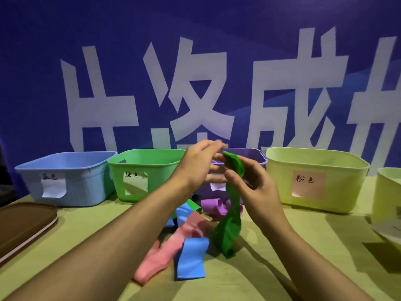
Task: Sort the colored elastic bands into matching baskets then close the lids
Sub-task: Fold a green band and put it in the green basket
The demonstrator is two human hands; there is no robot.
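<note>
i hold the green band (230,216) up over the middle of the bench (282,268). my right hand (258,187) pinches its top end between thumb and fingers, and the band hangs down long, its low end just at the bench beside the pile. my left hand (199,166) is at the top of the band too, with the fingers nearly straight and touching it; i cannot tell if they really grip it. the green basket (147,172) stands at the far edge of the bench, left of my hands, between the blue basket (71,177) and the purple basket (258,157), and it is open.

i think the step now is to bring this band to the green basket. to do it well i should gather the long hanging part first, so it does not drag the pink band (165,255) or the blue band (191,259) with it. then i move left, go over the rim, and release only when the whole band is inside. the brown lid (23,224) at the left edge waits for later.
</note>
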